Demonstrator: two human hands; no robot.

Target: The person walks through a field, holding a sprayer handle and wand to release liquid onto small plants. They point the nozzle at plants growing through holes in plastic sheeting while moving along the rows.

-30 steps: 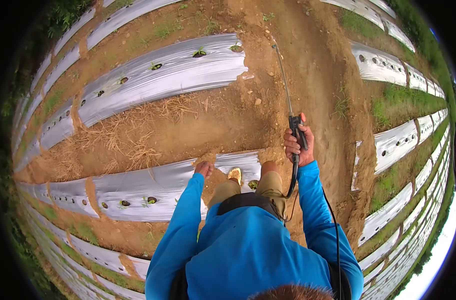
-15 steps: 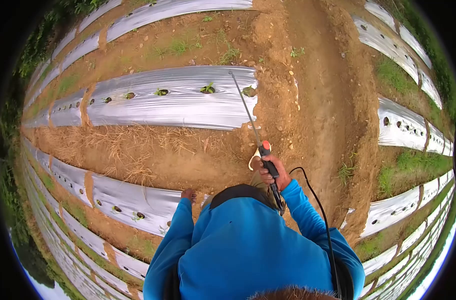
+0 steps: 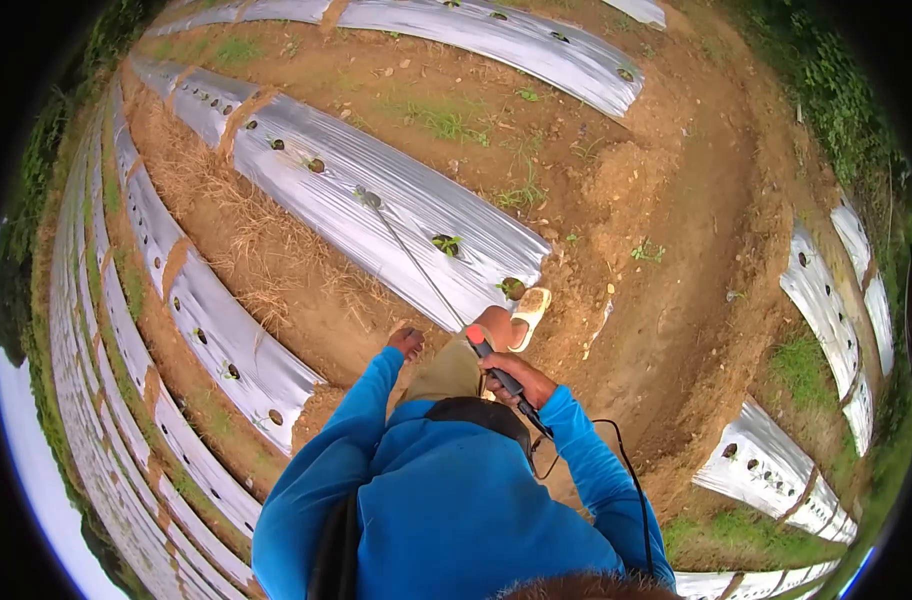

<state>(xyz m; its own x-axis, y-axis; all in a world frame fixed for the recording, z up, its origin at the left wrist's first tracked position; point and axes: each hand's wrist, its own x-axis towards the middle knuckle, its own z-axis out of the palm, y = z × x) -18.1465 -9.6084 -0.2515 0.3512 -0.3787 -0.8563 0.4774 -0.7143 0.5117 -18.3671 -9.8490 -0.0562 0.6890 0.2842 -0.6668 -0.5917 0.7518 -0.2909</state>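
Note:
My right hand (image 3: pixel 521 381) is wrapped round the black handle of a spray wand (image 3: pixel 503 369) with a red-orange tip on the grip. The wand's thin metal lance (image 3: pixel 416 262) points up and left over a silver plastic-covered bed (image 3: pixel 336 185), its nozzle near a planting hole with a small plant. A leafy seedling (image 3: pixel 446 244) grows in another hole, right of the lance. My left hand (image 3: pixel 407 343) hangs over the soil beside my leg, fingers curled; whether anything is in it is too small to tell. A black hose (image 3: pixel 631 470) runs by my right arm.
One foot in a pale sandal (image 3: pixel 531 318) stands at the bed's end, near a hole (image 3: pixel 512 289). A dirt path (image 3: pixel 676 290) runs along the right. More covered beds (image 3: pixel 226 350) lie left and right, with dry straw (image 3: pixel 246 235) between two of them.
The view has turned, so the beds now slant down to the right. The lance has swung left, from the path to over the bed. A sandalled foot has come forward beside the bed's end.

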